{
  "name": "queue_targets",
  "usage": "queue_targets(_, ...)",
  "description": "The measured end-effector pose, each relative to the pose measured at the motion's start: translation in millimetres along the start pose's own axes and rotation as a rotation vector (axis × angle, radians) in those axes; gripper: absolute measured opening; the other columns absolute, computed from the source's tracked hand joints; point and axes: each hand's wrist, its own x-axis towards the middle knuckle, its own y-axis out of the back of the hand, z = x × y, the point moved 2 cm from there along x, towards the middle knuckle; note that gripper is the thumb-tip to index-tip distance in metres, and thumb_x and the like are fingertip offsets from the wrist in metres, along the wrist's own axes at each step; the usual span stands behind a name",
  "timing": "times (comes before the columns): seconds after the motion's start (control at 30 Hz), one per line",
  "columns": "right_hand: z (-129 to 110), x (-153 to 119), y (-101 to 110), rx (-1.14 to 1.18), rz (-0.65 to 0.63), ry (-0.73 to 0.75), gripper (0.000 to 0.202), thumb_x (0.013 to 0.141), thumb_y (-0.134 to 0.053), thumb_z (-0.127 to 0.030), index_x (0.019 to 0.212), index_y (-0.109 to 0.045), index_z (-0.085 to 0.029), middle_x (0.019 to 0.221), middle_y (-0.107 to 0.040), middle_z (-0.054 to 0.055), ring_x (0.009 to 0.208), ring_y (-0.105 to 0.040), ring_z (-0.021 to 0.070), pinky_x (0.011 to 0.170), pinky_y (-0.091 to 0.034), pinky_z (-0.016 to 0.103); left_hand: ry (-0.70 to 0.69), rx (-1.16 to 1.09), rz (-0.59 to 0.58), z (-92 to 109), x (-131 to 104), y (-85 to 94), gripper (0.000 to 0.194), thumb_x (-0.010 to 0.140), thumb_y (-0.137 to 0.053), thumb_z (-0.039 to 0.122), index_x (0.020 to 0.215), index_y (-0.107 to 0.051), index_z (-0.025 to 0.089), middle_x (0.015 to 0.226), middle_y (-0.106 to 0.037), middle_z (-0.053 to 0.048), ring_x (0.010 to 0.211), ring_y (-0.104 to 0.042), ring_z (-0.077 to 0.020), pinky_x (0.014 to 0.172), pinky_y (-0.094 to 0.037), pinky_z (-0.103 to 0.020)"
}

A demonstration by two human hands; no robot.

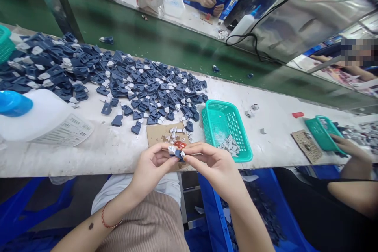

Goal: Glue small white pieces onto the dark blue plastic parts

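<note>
My left hand (152, 165) and my right hand (211, 163) meet at the table's front edge. Together they pinch one small dark-blue plastic piece with a grey-white tip (176, 152). Just behind it lies a brown cardboard square (156, 134) with a small red blob and a few small white bits on it. A big heap of the same blue pieces (141, 86) spreads over the white table (118, 149) behind the cardboard. To the right of my hands stands a teal mesh basket (220, 114) holding several small grey-white bits.
A white bottle with a blue cap (35, 114) lies at the left. A green conveyor belt (165, 43) runs behind the table. A co-worker's hand (348, 145) touches another teal basket (323, 132) at the right. A blue bin (265, 212) sits below the table edge.
</note>
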Motion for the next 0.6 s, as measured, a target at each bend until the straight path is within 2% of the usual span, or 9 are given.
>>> queue_targets(0.27,-6,-4,-4,-0.249,0.013,0.147,0.008,0.082,-0.07,-0.02,0.086,-0.075,-0.024,0.092,-0.074,0.002,0.09,-0.069,0.0171,0.081,-0.056,0.028,-0.027,0.036,0.031,0,-4,1.6,0.014,0.073,-0.072,0.013,0.086,-0.069,0.016,0.088,-0.074,-0.003,0.086,-0.07,-0.0139,0.081,-0.057,-0.021)
queue_targets(0.5,-10,-9,-8,-0.287,0.022,0.209,0.01,0.084,-0.068,-0.017,0.084,-0.075,-0.024,0.09,-0.074,0.002,0.087,-0.069,0.0171,0.08,-0.055,0.028,-0.049,0.041,0.055,2,-9,1.0,0.012,0.073,-0.072,0.012,0.084,-0.071,0.016,0.087,-0.075,-0.003,0.085,-0.072,-0.0146,0.08,-0.058,-0.022)
queue_targets(0.6,-10,-11,-7,-0.239,0.013,0.171,0.01,0.083,-0.069,-0.018,0.086,-0.076,-0.024,0.092,-0.073,0.003,0.089,-0.068,0.0174,0.08,-0.056,0.028,-0.049,0.032,0.069,4,-10,0.1,0.012,0.073,-0.073,0.011,0.083,-0.071,0.017,0.086,-0.075,-0.003,0.083,-0.072,-0.0145,0.078,-0.058,-0.021)
